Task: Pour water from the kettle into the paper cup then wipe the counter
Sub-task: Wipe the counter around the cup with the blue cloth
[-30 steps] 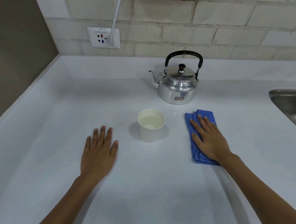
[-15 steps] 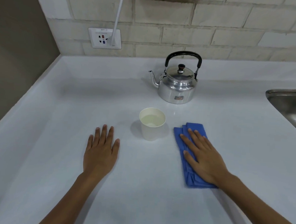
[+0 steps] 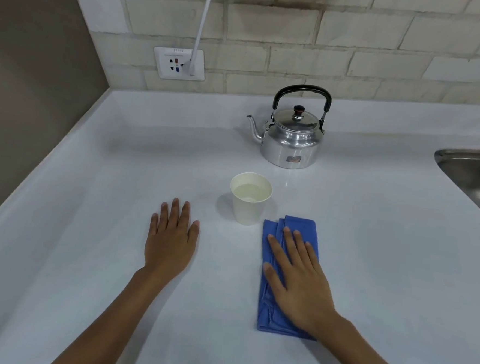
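A shiny metal kettle (image 3: 291, 140) with a black handle stands upright at the back of the white counter (image 3: 120, 173), its spout pointing left. In front of it a white paper cup (image 3: 249, 199) holds water. My right hand (image 3: 297, 279) lies flat, fingers spread, pressing on a folded blue cloth (image 3: 301, 226) just right of the cup and nearer to me. My left hand (image 3: 171, 239) rests palm down on the bare counter left of the cup, holding nothing.
A steel sink (image 3: 477, 181) is set into the counter at the right edge. A brick wall runs along the back, with a white socket (image 3: 179, 64) and a white cable plugged in. A dark wall borders the counter's left side.
My right hand has slid the blue cloth toward me and leftward, from beside the kettle to beside the cup. The left hand, cup and kettle have stayed put.
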Available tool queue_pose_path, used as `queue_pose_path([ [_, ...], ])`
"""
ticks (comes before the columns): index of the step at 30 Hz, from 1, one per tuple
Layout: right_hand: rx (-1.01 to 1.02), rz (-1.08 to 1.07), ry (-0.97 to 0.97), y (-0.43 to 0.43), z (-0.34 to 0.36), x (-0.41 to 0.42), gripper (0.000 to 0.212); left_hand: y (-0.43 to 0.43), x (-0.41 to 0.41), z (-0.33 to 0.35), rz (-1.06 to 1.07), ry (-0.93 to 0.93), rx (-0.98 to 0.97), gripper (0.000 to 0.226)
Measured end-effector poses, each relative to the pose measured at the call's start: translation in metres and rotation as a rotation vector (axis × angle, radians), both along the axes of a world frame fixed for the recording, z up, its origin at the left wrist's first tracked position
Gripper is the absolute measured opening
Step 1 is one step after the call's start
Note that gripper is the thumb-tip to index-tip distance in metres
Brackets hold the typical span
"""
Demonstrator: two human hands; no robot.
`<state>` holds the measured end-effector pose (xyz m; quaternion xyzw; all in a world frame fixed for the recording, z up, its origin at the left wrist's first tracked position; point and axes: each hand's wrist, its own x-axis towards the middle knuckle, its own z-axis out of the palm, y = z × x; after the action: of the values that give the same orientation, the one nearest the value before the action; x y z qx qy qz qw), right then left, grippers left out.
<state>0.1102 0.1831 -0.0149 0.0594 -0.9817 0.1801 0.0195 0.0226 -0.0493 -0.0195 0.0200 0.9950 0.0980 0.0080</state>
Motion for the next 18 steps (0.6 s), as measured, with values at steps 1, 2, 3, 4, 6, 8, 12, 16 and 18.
queue_pose_path([
  [1,-0.107,-0.005,-0.013,0.006,0.006,-0.005,0.056,0.0,0.002,0.005,-0.004,0.021,0.048,0.054],
  [2,-0.209,-0.024,0.001,0.014,0.012,-0.012,0.054,0.0,0.007,0.011,-0.011,0.088,0.104,0.052],
  [3,-0.27,-0.062,0.042,0.025,0.017,-0.021,0.051,0.003,0.015,0.017,-0.032,0.193,0.159,0.048],
  [4,-0.295,-0.112,0.088,0.037,0.022,-0.033,0.049,0.011,0.025,0.024,-0.07,0.298,0.213,0.044],
  [6,-0.281,-0.18,0.098,0.06,0.026,-0.058,0.047,0.035,0.045,0.034,-0.207,0.397,0.3,0.038],
  [8,-0.232,-0.181,0.044,0.077,0.023,-0.081,0.047,0.067,0.066,0.038,-0.379,0.411,0.37,0.036],
  [12,-0.162,-0.129,0.013,0.09,0.014,-0.106,0.047,0.13,0.078,0.036,-0.606,0.402,0.189,0.039],
  [16,0.004,-0.109,-0.019,0.093,-0.001,-0.105,0.048,0.165,0.069,0.018,-0.54,0.09,0.102,0.055],
  [18,0.048,-0.114,-0.029,0.094,-0.005,-0.106,0.049,0.169,0.067,0.009,-0.499,0.06,0.056,0.059],
])
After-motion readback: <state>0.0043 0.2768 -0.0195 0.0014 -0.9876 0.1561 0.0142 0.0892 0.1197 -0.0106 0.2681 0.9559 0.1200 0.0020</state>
